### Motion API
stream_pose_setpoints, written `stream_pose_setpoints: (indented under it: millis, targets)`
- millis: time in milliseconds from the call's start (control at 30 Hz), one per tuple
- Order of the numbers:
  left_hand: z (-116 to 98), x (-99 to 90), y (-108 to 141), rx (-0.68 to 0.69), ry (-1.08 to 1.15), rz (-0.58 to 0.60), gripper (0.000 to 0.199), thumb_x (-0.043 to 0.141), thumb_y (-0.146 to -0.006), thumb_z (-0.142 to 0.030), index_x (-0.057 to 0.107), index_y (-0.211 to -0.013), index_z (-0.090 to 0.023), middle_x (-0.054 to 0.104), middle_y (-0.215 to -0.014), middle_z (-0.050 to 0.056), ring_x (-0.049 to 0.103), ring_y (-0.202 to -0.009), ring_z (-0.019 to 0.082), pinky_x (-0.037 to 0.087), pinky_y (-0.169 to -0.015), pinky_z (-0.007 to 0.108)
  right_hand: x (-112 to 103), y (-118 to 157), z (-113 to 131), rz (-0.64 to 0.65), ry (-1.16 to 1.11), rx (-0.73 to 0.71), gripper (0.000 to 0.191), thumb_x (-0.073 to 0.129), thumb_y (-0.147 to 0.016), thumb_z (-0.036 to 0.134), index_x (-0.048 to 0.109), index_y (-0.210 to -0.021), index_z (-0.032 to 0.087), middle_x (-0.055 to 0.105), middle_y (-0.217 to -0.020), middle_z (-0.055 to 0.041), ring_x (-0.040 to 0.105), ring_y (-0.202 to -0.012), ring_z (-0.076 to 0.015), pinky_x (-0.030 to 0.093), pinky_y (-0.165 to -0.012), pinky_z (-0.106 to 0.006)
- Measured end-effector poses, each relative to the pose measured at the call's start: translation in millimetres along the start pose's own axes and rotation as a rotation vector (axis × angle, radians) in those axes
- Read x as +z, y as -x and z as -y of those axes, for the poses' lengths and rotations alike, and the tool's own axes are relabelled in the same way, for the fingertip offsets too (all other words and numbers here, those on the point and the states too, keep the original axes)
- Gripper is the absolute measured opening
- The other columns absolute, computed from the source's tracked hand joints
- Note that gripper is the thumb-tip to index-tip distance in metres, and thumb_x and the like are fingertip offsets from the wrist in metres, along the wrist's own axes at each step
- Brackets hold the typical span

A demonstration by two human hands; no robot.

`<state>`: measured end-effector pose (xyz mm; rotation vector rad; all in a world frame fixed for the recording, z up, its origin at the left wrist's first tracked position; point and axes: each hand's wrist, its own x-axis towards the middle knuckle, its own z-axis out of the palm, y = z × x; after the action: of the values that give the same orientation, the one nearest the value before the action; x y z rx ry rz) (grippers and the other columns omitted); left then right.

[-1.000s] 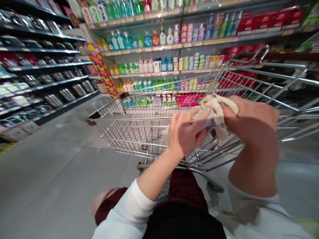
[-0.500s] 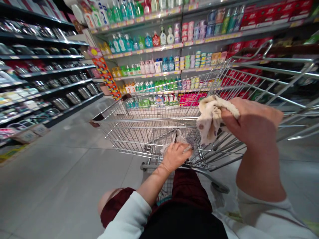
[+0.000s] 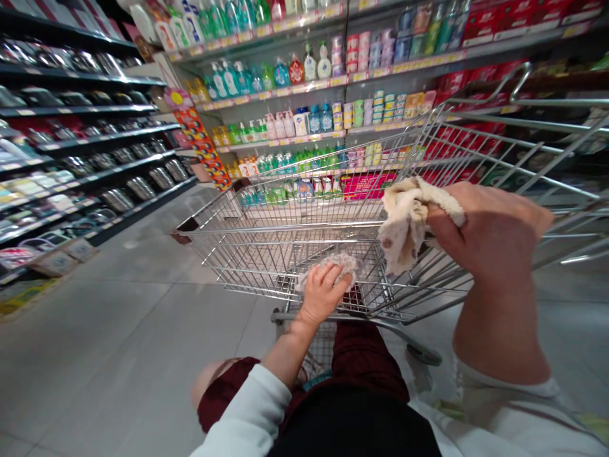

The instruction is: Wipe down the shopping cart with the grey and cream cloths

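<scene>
A metal wire shopping cart [image 3: 266,244] stands across in front of me. My left hand [image 3: 326,289] is on a pale grey cloth [image 3: 343,261], pressing it to the lower near side of the wire basket; its fingers are bent over the cloth. Up at the cart's right part, my right hand [image 3: 495,222] is closed round a cream cloth [image 3: 404,216] with brown spots, which hangs down in folds from the fist. Whether that fist also grips a cart bar is hidden.
Behind the cart, shelves hold bottles [image 3: 285,73], jars and red boxes [image 3: 533,25]. Metal pots [image 3: 117,198] line a rack at the left. Grey tiled floor [image 3: 118,343] lies below, and a cart wheel [image 3: 423,354] is near my leg.
My left hand has slid a little to the left along the basket side with the grey cloth, which now lies flatter. My right hand has shifted slightly right with the cream cloth.
</scene>
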<state>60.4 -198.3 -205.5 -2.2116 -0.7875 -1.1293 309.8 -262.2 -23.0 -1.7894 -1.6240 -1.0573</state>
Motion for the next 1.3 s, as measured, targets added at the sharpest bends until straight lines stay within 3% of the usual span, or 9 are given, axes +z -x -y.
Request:
stream_pose_setpoints:
  millis: [167,267,400,533,733,933,1067,1200,1300]
  targets:
    - [-5,-10.9,20,-0.016,0.018,0.100,0.015,0.065,-0.085,-0.022,0.070,-0.097,-0.029,0.069,-0.110,0.005,0.059,-0.113,0.020,0.048,-0.094,0.035,0,0,0,0.003,-0.001,-0.002,0.053,0.023,-0.094,0.055,0.062,-0.091,0.018,0.057,-0.078,-0.0042,0.045,-0.071,-0.0138,0.022,-0.067,-0.028]
    - [0,-33.7,-2,-0.062,0.071,0.035,0.019,0.061,-0.083,-0.017,0.070,-0.096,-0.027,0.067,-0.110,0.006,0.058,-0.112,0.020,0.049,-0.090,0.033,1,1,0,-0.009,0.015,-0.010,0.053,0.021,-0.094,0.053,0.060,-0.088,0.017,0.057,-0.077,-0.0051,0.045,-0.071,-0.0143,0.021,-0.067,-0.028]
    - [15,-60.8,-45,-0.206,0.028,-0.247,0.026,0.059,-0.082,-0.020,0.070,-0.104,-0.029,0.061,-0.120,0.007,0.051,-0.122,0.025,0.044,-0.101,0.042,3,2,-1,-0.046,0.029,-0.028,0.051,0.023,-0.094,0.052,0.059,-0.086,0.017,0.057,-0.076,-0.0043,0.045,-0.070,-0.0141,0.022,-0.066,-0.027]
    - [29,-52.9,-65,-0.238,-0.001,-0.225,0.037,0.058,-0.083,-0.032,0.066,-0.119,-0.028,0.051,-0.137,0.009,0.041,-0.134,0.031,0.037,-0.110,0.051,6,2,-2,-0.065,0.022,-0.003,0.053,0.023,-0.094,0.057,0.060,-0.087,0.019,0.056,-0.075,-0.0031,0.045,-0.070,-0.0144,0.023,-0.066,-0.028]
    - [24,-9.6,-1,-0.135,0.020,-0.045,0.031,0.063,-0.081,-0.031,0.069,-0.111,-0.028,0.059,-0.124,0.011,0.050,-0.125,0.029,0.039,-0.107,0.050,6,3,-2,-0.076,0.043,-0.026,0.054,0.025,-0.094,0.058,0.061,-0.090,0.018,0.057,-0.076,-0.0031,0.046,-0.070,-0.0140,0.024,-0.066,-0.029]
    - [16,-5.0,50,-0.121,0.022,0.111,0.033,0.061,-0.073,-0.015,0.071,-0.102,-0.026,0.064,-0.119,0.011,0.057,-0.117,0.029,0.047,-0.095,0.048,7,3,-1,-0.118,0.050,-0.027,0.052,0.027,-0.094,0.057,0.062,-0.090,0.019,0.056,-0.075,-0.0024,0.045,-0.069,-0.0143,0.024,-0.066,-0.029]
    - [16,-21.1,31,-0.188,0.040,0.119,0.033,0.058,-0.072,-0.013,0.072,-0.098,-0.027,0.065,-0.117,0.008,0.058,-0.114,0.026,0.050,-0.091,0.041,7,3,-1,-0.133,0.055,-0.031,0.050,0.028,-0.093,0.057,0.061,-0.087,0.020,0.055,-0.073,-0.0014,0.045,-0.067,-0.0140,0.025,-0.065,-0.029]
    - [27,-43.6,-15,-0.281,-0.022,-0.157,0.032,0.056,-0.076,-0.018,0.071,-0.103,-0.026,0.058,-0.127,0.010,0.052,-0.124,0.027,0.047,-0.100,0.044,8,2,-2,-0.098,0.044,-0.022,0.056,0.024,-0.093,0.058,0.064,-0.088,0.019,0.057,-0.074,-0.0034,0.045,-0.068,-0.0145,0.026,-0.066,-0.029]
    - [39,-46.0,-37,-0.314,-0.066,-0.227,0.040,0.057,-0.079,-0.027,0.067,-0.118,-0.024,0.048,-0.142,0.012,0.043,-0.134,0.030,0.039,-0.108,0.050,9,2,-3,-0.102,0.039,0.005,0.059,0.023,-0.092,0.059,0.066,-0.089,0.019,0.058,-0.074,-0.0050,0.045,-0.068,-0.0149,0.025,-0.066,-0.029]
